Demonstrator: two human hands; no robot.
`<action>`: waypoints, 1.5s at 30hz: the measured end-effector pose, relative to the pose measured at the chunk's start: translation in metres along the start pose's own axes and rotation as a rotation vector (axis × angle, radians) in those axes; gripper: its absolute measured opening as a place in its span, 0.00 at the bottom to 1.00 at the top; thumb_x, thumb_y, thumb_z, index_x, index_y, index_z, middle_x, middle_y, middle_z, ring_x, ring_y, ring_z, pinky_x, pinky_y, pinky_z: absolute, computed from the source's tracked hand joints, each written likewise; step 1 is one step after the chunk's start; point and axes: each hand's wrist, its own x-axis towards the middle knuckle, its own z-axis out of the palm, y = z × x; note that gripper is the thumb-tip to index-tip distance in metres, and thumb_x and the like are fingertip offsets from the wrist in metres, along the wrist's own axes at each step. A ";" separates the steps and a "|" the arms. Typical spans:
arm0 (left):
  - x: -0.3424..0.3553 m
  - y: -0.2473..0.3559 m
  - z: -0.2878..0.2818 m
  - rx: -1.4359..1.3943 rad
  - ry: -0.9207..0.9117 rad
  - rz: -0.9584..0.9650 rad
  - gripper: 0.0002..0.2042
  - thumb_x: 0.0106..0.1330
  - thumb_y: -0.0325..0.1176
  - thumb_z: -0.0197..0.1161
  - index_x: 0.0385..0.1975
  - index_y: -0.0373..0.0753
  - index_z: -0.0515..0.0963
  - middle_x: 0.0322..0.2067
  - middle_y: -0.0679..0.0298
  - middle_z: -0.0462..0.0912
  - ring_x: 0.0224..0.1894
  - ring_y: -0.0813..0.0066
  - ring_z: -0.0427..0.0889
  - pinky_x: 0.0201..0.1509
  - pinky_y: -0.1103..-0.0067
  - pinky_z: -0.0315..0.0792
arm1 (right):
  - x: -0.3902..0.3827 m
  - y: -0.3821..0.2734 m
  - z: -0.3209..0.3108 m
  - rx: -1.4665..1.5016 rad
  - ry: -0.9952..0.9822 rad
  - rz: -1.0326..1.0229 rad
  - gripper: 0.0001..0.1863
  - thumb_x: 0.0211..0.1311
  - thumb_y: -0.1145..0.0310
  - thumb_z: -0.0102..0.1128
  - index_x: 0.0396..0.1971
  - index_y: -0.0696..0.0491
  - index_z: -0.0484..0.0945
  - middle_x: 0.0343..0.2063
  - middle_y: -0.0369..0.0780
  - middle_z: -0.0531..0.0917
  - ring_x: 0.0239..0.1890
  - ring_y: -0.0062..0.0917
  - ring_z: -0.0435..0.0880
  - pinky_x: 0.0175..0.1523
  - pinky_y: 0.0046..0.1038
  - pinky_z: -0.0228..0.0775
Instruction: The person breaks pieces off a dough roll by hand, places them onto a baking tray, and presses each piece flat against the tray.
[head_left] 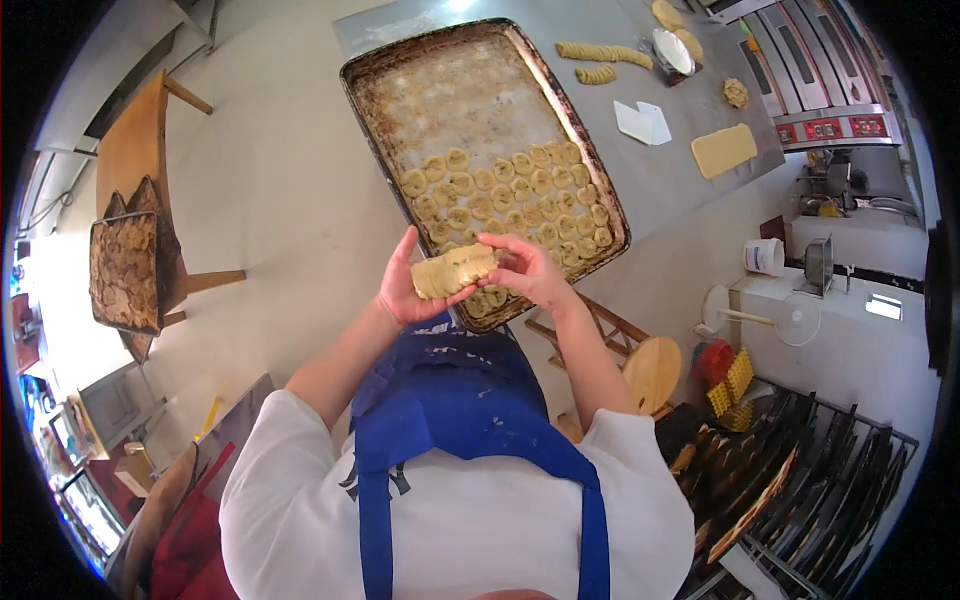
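Observation:
Both hands meet over the near edge of a large dark-rimmed baking tray (pixel 460 95). A short roll of pale yellow dough, cut into slices (pixel 448 272), lies across my left hand (pixel 397 290), its fingers curled beneath and its thumb up beside the roll's left end. My right hand (pixel 537 276) is closed at the roll's right end, thumb and fingertips together there; whether they pinch a single slice is hidden. Rows of small round dough slices (pixel 520 190) cover the tray's near half. The far half shows bare, stained metal.
On the grey worktop (pixel 680 195) beyond the tray lie sliced dough rolls (pixel 603 52), a white scraper (pixel 642 122), a flat dough sheet (pixel 724 151) and a metal bowl (pixel 673 52). A round wooden stool (pixel 652 375) stands right, a wooden table (pixel 135 150) left, dark trays (pixel 790 490) lower right.

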 end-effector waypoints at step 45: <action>0.098 -0.084 -0.002 -0.094 0.026 0.752 0.44 0.63 0.68 0.44 0.70 0.38 0.53 0.69 0.56 0.57 0.70 0.56 0.55 0.72 0.57 0.49 | 0.249 0.039 -0.112 -1.635 0.180 -0.414 0.22 0.65 0.60 0.53 0.58 0.49 0.69 0.59 0.45 0.65 0.61 0.41 0.62 0.65 0.50 0.47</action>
